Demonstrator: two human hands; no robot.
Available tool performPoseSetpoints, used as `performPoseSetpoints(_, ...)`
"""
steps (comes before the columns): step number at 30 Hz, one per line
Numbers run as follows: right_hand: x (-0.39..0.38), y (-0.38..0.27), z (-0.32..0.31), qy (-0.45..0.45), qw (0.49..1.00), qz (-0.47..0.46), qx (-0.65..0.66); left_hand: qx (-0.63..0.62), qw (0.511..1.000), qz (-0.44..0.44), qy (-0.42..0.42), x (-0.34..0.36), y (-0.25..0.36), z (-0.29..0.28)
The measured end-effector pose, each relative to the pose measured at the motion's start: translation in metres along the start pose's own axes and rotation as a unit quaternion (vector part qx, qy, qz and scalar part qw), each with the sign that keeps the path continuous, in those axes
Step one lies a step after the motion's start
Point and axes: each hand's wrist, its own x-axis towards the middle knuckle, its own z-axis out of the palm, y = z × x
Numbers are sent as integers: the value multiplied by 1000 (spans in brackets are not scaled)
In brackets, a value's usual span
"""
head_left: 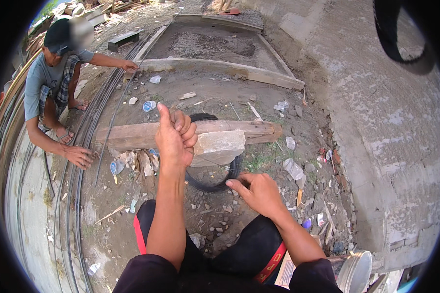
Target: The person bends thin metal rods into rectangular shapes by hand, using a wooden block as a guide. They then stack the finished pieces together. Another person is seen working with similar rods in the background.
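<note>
A coil of thin black wire (235,168) lies on the dirt before me, looped under a pale stone block (222,145) and a thick wooden beam (132,135). Raised over the beam's middle, my left hand (173,136) is closed with the thumb pointing up, and a thin strand of wire runs from it toward the coil. My right hand (259,195) is lower and nearer me, its fingers curled and its thumb at the coil's right edge, closed on the wire there. The inside of both grips is partly hidden.
At left, a crouching person (54,88) reaches over long steel rods (83,146). A wooden form frame (220,68) with gravel lies farther off. Concrete (376,112) rises along the right. A bucket (355,271) stands at lower right. Litter and stones dot the dirt.
</note>
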Motion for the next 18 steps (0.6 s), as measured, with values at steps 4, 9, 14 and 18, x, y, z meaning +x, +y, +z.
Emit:
performPoseSetpoints(4, -1, 28, -9, -9, 992, -7, 125, -21, 997, -4, -74, 0, 20, 1)
performPoseSetpoints(9, -7, 4, 15, -38, 984, -146, 98, -35, 995, -36, -84, 1, -5, 8)
performPoseSetpoints(14, -7, -8, 11, -45, 986, -129, 93, -25, 999, 25, 12, 2, -10, 11)
performPoseSetpoints(18, -6, 3, 24, -19, 975, -177, 134, 3, 994, 102, 40, -2, -6, 10)
